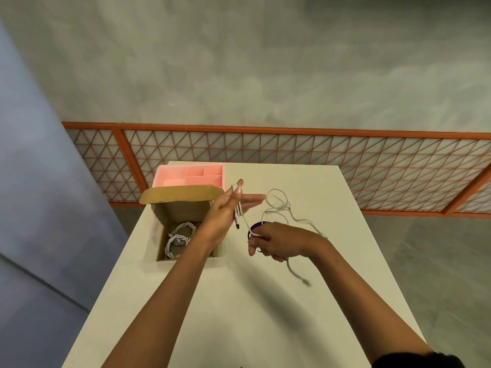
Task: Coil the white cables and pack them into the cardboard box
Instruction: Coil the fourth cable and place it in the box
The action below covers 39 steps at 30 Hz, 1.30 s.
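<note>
1. The pale table (239, 301) fills the lower centre of the frame.
2. At mid-frame, the right hand (276, 241) curls round a white cable (276, 200) above a purple disc (255, 224). The left hand (228, 208), fingers straight, carries the cable's plug ends.
3. Left of centre, the open cardboard box (183, 211) holds coiled cables (179, 237), with a pink tray (191, 176) behind.
4. Beyond are an orange lattice panel (292, 150) and a grey concrete floor (265, 62).
</note>
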Tool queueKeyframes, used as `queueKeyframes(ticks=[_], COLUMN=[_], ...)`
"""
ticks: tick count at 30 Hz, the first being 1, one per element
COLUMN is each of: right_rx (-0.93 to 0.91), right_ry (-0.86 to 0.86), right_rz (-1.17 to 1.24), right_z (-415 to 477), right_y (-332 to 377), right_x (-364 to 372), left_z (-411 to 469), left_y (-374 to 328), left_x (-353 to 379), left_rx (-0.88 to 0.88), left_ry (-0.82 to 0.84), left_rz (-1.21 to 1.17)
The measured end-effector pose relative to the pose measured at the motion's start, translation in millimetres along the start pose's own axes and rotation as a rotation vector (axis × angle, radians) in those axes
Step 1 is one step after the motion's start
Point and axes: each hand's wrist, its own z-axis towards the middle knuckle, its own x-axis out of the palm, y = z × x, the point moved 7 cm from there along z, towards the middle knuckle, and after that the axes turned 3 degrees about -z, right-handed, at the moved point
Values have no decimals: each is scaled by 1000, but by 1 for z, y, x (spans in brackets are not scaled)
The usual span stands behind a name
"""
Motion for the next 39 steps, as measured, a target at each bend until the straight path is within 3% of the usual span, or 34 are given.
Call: queueKeyframes(ticks=[6, 13, 15, 23, 26, 31, 34, 36, 39], right_rx=[-78, -37, -70, -298, -286, -185, -146, -100, 11], right_ry=[-112, -198, -260, -695, -612, -214, -72, -132, -401], right_rz=[-254, -280, -296, -388, -349, 89, 88, 30, -129], right_z=[-5, -9, -6, -4, -2, -5, -6, -5, -3], right_y=[13, 8, 8, 9, 0, -12, -19, -25, -33], right_x=[-32, -76, -81, -83, -73, -53, -47, -52, -68], left_z=[-4, -11, -11, -15, -17, -18, -20, -21, -23], left_y=[16, 22, 22, 17, 14, 12, 15, 16, 20], left_x=[3, 18, 18, 15, 14, 13, 14, 17, 24], left_rx=[-143, -280, -293, -294, -261, -251, -269, -272, -299], left_ry=[25, 274, 307, 351, 404, 401, 429, 451, 473], left_rz=[478, 512, 441, -385, -546, -554, -572, -582, -590])
